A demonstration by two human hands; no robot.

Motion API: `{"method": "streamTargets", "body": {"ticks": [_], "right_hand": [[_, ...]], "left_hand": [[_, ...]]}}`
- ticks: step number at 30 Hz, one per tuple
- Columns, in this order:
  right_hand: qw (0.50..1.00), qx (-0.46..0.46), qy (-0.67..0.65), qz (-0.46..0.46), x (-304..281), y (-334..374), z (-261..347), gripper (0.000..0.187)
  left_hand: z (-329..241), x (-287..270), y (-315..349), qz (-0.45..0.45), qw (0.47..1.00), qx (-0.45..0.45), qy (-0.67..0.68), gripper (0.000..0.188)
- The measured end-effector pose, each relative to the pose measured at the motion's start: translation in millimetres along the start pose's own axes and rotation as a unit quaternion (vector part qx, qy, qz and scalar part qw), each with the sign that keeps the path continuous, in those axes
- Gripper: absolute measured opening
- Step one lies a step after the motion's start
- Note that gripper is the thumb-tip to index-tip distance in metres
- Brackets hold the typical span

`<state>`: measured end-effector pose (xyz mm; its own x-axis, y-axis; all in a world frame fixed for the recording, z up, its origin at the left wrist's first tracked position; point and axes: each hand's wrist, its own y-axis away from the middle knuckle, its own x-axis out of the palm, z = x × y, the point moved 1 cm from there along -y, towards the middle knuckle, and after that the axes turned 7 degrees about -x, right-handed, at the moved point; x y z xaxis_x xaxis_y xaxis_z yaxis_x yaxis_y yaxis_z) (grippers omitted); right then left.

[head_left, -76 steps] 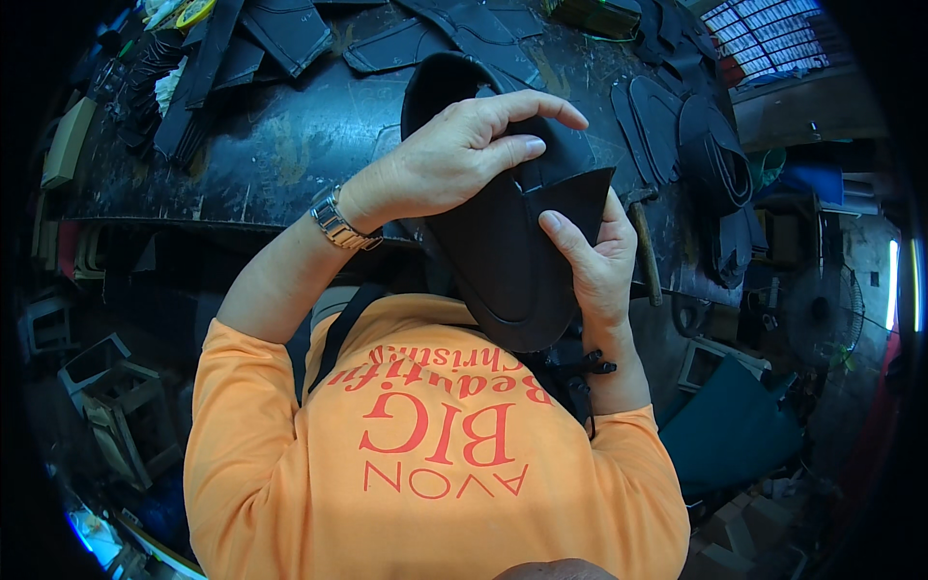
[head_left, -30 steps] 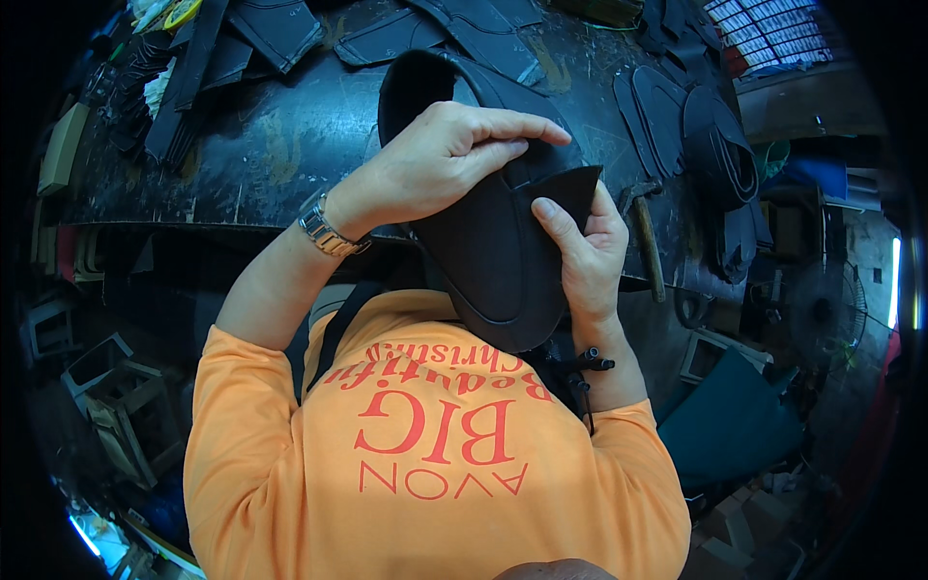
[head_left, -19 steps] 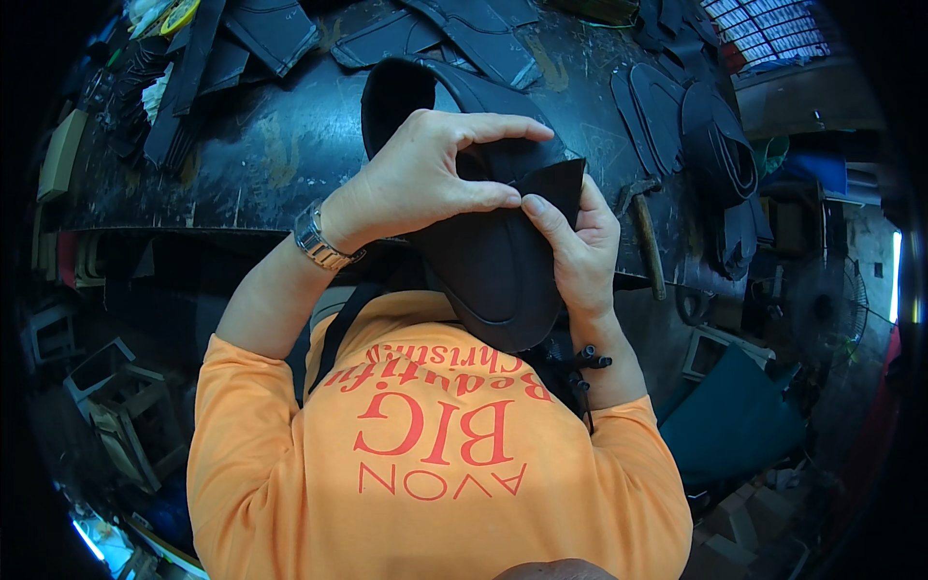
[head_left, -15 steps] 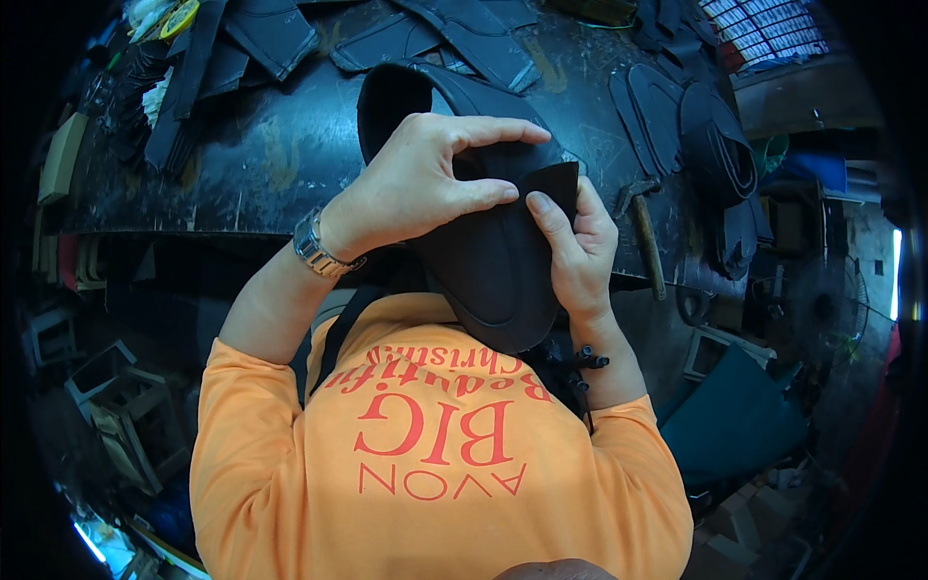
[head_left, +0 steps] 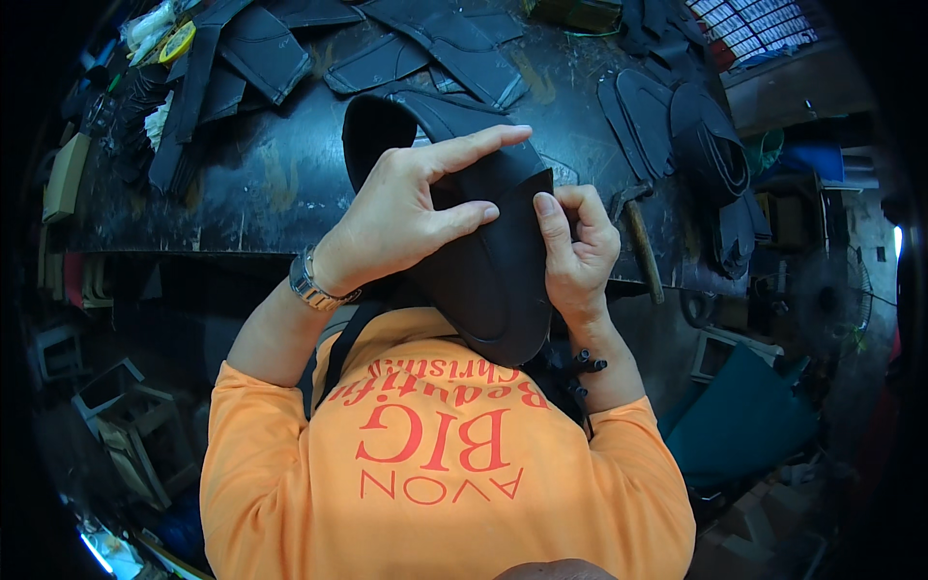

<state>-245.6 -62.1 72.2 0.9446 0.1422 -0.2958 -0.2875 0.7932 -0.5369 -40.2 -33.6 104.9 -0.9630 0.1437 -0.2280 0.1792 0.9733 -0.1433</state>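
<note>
A black shoe upper point(head_left: 493, 280) slants from the workbench down toward my shirt, its rounded toe lowest and an open loop at its far end. My left hand point(head_left: 401, 208) curves over its middle in a C shape, thumb and forefinger apart and resting along it; the other fingers are hidden. On its right side, my right hand point(head_left: 580, 242) pinches the raised edge flap between thumb and bent fingers. A metal watch is on my left wrist.
A hammer point(head_left: 640, 242) lies right of my right hand on the dark workbench point(head_left: 251, 208). Flat black cut pieces point(head_left: 454, 48) lie at the back, more uppers point(head_left: 701, 145) on the right. Beyond the bench edge are a teal cloth point(head_left: 744, 416) and wooden stools point(head_left: 140, 435).
Both hands and the upper have shifted slightly toward me and left in the picture. The raised flap's corner sits lower, and the right fingers are more bent around it.
</note>
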Motion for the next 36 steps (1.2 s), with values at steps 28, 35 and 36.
{"method": "streamTargets", "body": {"ticks": [28,35,36], "right_hand": [[0.821,0.308,-0.479,-0.038,10,-7,-13,0.014],[0.879,0.219,-0.415,-0.089,6,-4,-20,0.014],[0.879,0.221,-0.411,-0.094,6,-3,-20,0.014]], "left_hand": [[2,0,0,0.029,0.999,0.04,-0.011,0.066],[8,-4,12,-0.006,0.999,0.028,-0.025,0.085],[9,-5,13,-0.003,1.0,0.001,-0.016,0.084]]}}
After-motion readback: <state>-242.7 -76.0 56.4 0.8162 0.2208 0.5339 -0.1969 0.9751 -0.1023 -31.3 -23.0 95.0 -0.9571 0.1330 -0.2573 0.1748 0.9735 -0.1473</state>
